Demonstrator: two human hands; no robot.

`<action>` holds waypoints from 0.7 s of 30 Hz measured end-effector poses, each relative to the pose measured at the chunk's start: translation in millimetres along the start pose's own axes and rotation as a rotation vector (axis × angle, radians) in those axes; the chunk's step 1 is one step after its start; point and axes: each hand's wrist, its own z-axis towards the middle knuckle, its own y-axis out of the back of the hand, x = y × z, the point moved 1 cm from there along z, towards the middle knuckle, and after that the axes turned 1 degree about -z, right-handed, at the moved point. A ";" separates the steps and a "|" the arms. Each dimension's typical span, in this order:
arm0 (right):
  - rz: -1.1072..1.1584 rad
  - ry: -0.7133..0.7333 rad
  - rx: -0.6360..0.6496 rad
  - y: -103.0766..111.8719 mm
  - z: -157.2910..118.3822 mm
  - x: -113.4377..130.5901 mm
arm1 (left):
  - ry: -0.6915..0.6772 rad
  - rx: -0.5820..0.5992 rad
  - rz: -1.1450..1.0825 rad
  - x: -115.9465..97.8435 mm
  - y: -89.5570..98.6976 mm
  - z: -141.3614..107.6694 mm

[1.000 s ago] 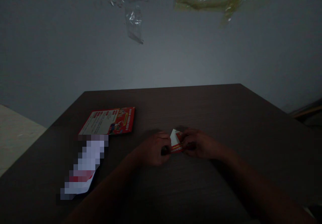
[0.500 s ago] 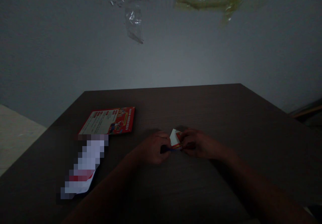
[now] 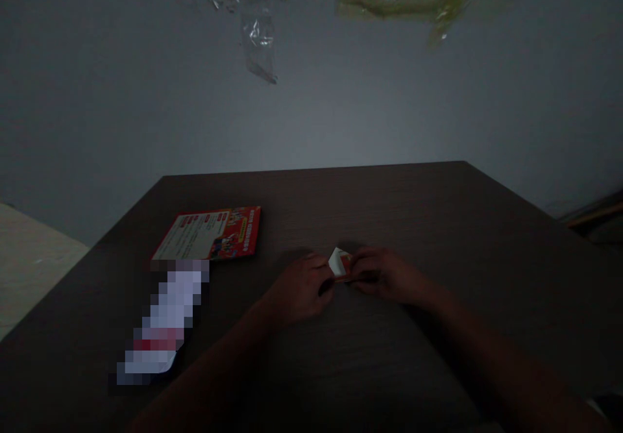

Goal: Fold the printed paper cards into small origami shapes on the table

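Note:
Between my hands, over the middle of the table, is a small folded piece of paper (image 3: 337, 263), white on one face and red-printed on the other. My left hand (image 3: 299, 291) pinches its left edge, fingers curled and thumb at the near side. On the right edge my right hand (image 3: 387, 277) has its fingers closed, covering much of that side. A pointed white corner sticks up beyond the fingers, and a thin folded strip runs along the near edge. Dim light hides the finer folds.
A red and white printed sheet or booklet (image 3: 204, 235) lies on the dark wooden table (image 3: 370, 206) at the left. Nearer me is a bright, pixelated long object (image 3: 168, 319). Behind the table rises a grey wall (image 3: 331, 108) with yellowish tape (image 3: 394, 4) and clear plastic (image 3: 259, 43).
My left hand has shifted slightly right and turned around the paper's near edge. That edge looks narrower and more folded over now. The right hand stays nearly in place.

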 end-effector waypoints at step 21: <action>0.016 -0.052 -0.081 1.7 0.4 -11.4 | 0.091 -0.013 -0.005 3.3 -0.6 -1.0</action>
